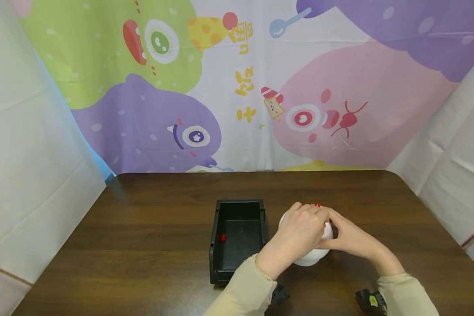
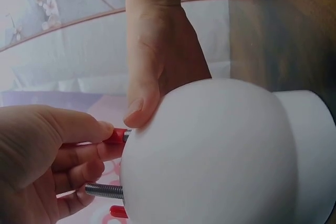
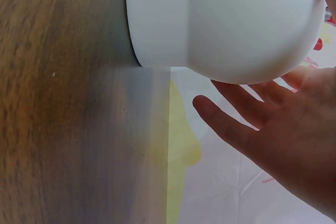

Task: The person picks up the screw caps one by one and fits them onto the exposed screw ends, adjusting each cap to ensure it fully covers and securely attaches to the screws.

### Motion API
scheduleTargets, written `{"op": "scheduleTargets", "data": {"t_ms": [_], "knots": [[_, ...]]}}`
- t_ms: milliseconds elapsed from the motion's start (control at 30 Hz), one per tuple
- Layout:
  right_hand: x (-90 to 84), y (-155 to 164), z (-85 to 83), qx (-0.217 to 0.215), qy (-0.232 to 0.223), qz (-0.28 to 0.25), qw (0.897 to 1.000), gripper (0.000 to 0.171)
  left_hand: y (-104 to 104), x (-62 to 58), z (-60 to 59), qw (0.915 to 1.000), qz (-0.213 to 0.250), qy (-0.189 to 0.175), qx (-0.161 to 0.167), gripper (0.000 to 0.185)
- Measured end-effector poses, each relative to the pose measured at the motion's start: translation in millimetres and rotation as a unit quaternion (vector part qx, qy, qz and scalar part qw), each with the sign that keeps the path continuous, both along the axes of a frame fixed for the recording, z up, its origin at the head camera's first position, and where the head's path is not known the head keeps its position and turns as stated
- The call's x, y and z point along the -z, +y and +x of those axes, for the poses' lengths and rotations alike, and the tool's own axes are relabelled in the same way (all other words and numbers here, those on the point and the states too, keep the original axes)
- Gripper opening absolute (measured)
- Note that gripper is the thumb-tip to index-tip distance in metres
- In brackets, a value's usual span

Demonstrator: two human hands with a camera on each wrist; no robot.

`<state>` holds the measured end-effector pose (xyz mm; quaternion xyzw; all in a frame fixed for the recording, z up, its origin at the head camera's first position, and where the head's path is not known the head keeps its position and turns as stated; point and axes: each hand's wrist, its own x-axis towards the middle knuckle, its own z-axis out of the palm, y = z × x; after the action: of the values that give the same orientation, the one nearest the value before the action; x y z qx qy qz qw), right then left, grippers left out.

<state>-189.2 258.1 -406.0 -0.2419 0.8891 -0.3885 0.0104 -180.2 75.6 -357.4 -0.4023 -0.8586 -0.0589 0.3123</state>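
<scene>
Rounded white foam form [image 1: 313, 256] on the dark wooden table [image 1: 142, 245], beside the open black plastic bin [image 1: 237, 239]: right hand [image 1: 349, 239] steadies it, straight-fingered, while left hand [image 1: 302, 230] pinches a red-capped metal screw [image 2: 116, 136], best kept square to the foam.

On the table [image 1: 142, 228], the bin [image 1: 237, 239] sits left of the pot [image 1: 312, 256], which both hands cover, left hand [image 1: 300, 230] beside right hand [image 1: 349, 239], with a small piece [image 1: 222, 237] inside the bin.
</scene>
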Motion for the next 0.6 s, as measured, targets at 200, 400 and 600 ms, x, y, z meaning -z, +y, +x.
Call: {"op": "scheduleTargets", "data": {"t_ms": [200, 400, 600], "knots": [[-1.5, -0.5, 1.0, 0.007, -0.003, 0.009, 1.0, 0.074, -0.4, 1.5, 1.4, 0.9997, 0.012, -0.011, -0.015, 0.007], [-1.5, -0.7, 0.6, 0.0, -0.007, 0.006, 1.0, 0.072, -1.2, 4.5, 0.2, 0.9993, 0.032, -0.009, -0.016, 0.009], [-1.2, -0.3, -0.2, -0.004, 0.0, 0.004, 1.0, 0.068, -1.8, 5.1, 0.1, 0.9992, 0.037, -0.004, -0.014, 0.003]]}}
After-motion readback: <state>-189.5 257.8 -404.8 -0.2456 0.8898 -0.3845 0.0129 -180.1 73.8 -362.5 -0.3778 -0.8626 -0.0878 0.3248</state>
